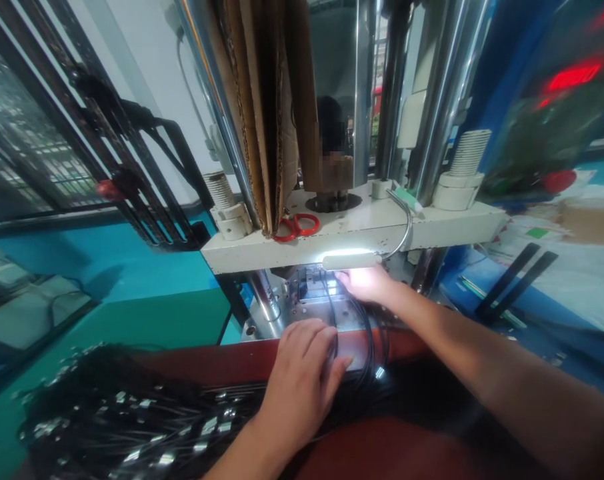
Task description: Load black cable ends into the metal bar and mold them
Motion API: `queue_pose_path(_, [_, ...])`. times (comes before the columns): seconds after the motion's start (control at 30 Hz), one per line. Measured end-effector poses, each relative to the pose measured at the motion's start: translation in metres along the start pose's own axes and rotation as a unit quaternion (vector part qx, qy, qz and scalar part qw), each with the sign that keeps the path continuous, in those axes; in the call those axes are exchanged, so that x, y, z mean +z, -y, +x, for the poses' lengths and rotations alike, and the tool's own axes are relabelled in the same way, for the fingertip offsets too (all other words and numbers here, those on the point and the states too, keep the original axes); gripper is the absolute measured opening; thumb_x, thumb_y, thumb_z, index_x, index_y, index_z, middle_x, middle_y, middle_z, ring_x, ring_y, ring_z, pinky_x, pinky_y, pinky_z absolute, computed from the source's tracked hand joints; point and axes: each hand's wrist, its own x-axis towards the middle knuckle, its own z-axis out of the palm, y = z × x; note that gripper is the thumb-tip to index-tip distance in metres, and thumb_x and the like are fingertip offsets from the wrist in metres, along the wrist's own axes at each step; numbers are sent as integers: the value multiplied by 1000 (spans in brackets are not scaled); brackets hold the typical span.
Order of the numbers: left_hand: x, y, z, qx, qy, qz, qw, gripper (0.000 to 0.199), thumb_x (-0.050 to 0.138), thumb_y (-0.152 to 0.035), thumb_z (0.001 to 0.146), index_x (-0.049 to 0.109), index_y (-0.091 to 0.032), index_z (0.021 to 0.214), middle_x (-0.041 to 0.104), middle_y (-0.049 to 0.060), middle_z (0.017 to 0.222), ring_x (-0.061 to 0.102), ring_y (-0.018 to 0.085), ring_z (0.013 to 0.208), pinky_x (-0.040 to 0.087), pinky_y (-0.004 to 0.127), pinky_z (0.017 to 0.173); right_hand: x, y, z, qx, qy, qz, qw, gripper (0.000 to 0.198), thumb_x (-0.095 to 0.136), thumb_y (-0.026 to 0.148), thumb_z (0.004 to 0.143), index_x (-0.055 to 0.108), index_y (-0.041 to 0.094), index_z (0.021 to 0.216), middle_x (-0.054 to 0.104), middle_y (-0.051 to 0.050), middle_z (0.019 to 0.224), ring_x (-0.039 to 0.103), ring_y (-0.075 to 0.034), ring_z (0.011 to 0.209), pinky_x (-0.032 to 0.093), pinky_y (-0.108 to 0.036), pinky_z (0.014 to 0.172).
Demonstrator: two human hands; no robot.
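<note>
My left hand [307,363] is closed with curled fingers on a thin black cable, over the front edge of the machine bed. My right hand [365,283] reaches beneath the machine's cream plate, into lamp light. Its fingers are closed on the black cable, close to a metal mould [315,288]; the exact pinch is partly hidden by glare. More black cables [368,333] loop down between my two hands. A large bundle of black cables [147,413] with shiny metallic or clear ends lies at lower left, on a reddish-brown surface [197,363].
A small lit lamp [352,261] on a bent neck hangs just above my right hand. Red-handled scissors [296,227] and upright cardboard [267,120] rest on the cream plate [432,225]. Steel columns [267,297] flank the work space. Two black bars [512,283] stick up at right.
</note>
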Motion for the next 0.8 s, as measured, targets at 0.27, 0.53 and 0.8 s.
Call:
queue_pose_path(0.27, [-3,-4,0,4,-7,-8,1000,27,58,-25,89,54,-20,115,57,8,114,50,22,110,40,42,101,0,10,3,-3,15,10,1000,33,47,40,97,65,15,109,66,-9,113,62,-22,103,46,-45,93])
queue_pose_path(0.53, [-3,-4,2,2,-3,-18,1000,25,56,-24,90,54,-19,114,58,8,110,51,22,107,41,41,98,-3,20,5,12,22,15,1000,29,51,38,96,62,16,111,65,-8,113,62,-22,102,47,-45,92])
queue_pose_path(0.8, [-5,-7,2,-2,4,-24,1000,20,54,-23,90,54,-19,110,58,7,107,51,21,104,41,41,97,-2,36,5,15,26,5,1000,36,44,39,96,64,13,112,64,-14,116,60,-27,106,44,-43,92])
